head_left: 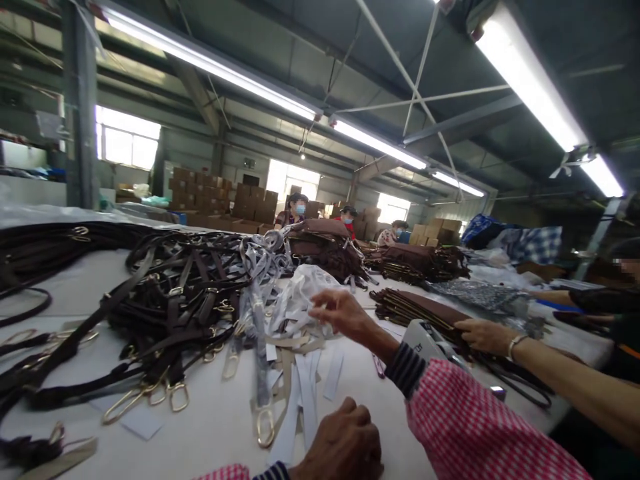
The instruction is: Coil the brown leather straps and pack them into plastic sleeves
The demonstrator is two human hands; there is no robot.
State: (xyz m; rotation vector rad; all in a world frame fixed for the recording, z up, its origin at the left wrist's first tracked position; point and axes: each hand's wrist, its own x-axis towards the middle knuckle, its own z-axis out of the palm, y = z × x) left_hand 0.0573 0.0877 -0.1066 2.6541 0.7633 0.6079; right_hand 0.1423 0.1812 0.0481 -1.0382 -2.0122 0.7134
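Note:
My right hand (343,317) reaches over the middle of the table, its fingers loosely bent and apart, with nothing visible in them. Just beyond it lies a crumpled clear plastic bag (306,283). My left hand (341,440) is low at the front edge, fingers curled in; whatever they might hold is hidden. Flat white strips (291,407) and beige strips (287,363) lie beside it. Left of these, a plastic-wrapped strap (261,360) ends in a gold metal ring. A tangled heap of dark brown straps (175,300) with gold clasps fills the left.
A co-worker's hand (485,337) with a bracelet touches a stack of brown pieces (425,310) on the right. A grey-white device (430,343) stands before it. Further brown piles (323,247) lie at the back. Several people sit beyond; cardboard boxes (200,197) are stacked behind.

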